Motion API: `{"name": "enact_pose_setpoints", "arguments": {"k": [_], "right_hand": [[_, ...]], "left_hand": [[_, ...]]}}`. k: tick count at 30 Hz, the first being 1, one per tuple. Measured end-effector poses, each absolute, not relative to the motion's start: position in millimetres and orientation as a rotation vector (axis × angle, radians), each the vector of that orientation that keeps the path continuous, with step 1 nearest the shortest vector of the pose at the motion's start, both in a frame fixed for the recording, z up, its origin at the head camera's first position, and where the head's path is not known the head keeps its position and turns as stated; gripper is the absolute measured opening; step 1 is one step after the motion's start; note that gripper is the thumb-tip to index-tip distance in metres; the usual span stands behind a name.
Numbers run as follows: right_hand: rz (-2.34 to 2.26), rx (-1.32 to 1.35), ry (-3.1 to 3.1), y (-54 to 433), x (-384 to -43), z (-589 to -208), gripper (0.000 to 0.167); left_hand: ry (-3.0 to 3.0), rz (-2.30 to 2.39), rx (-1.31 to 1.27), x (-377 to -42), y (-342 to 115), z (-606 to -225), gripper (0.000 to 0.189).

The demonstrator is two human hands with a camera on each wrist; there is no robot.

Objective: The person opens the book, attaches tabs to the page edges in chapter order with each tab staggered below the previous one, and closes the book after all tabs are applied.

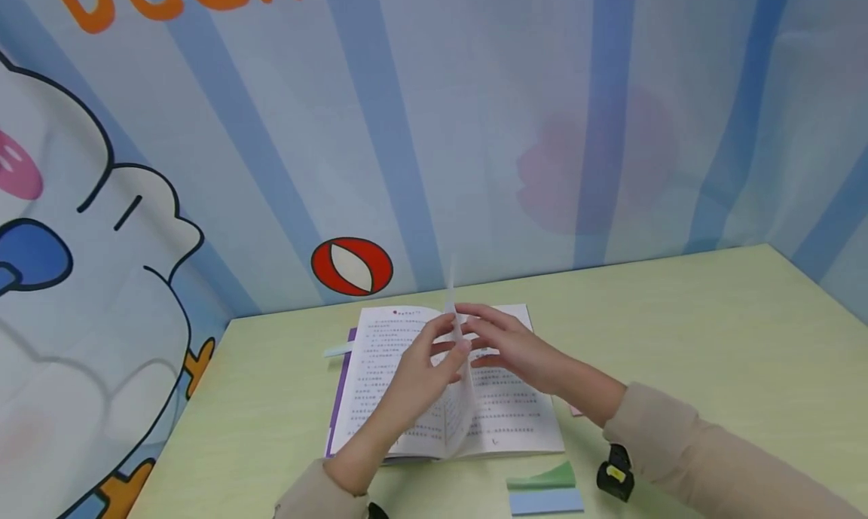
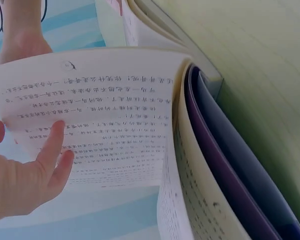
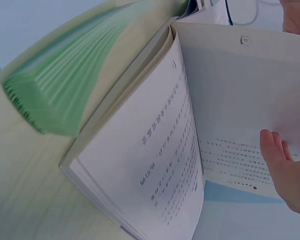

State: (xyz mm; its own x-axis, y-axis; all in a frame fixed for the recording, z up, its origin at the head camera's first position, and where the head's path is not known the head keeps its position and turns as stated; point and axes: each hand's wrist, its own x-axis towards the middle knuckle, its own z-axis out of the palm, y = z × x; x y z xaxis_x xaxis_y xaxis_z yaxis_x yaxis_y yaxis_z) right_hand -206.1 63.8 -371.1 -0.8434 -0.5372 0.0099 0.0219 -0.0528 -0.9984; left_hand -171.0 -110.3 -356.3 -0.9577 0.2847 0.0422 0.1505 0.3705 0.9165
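Book (image 1: pixel 380 383) lies spread on the counter (image 1: pixel 678 338), just beside its back edge, one page (image 2: pixel 120 115) raised upright. Left hand (image 1: pixel 422 376) touches that page's left face with extended fingers; I cannot tell whether its thumb pinches it. Right hand (image 1: pixel 518 351) is relaxed, nearly straight fingers against the opposite face. Green paper (image 1: pixel 545 477) and a light-blue strip (image 1: pixel 546 502) lie before the book's right half.

Wall (image 1: pixel 488 127): pale blue with darker stripes, bearing a printed red-and-white ball (image 1: pixel 352 267)
Letters (image 1: pixel 165 10): orange, above-left of the ball
Cartoon figure (image 1: pixel 108 293): white, black-outlined, left of the ball
Table (image 1: pixel 678 338): pale yellow-green, far edge below the ball
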Motion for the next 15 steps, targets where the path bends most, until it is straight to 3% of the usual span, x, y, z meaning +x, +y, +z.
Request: {"name": "enact_pose_setpoints", "arguments": {"k": [15], "right_hand": [[-1.76,-0.653,1.989,46.9,-204.3,-386.8,0.049]], "left_hand": [[2.42,1.747,0.206,-171.8,-141.9,-345.2,0.042]]}}
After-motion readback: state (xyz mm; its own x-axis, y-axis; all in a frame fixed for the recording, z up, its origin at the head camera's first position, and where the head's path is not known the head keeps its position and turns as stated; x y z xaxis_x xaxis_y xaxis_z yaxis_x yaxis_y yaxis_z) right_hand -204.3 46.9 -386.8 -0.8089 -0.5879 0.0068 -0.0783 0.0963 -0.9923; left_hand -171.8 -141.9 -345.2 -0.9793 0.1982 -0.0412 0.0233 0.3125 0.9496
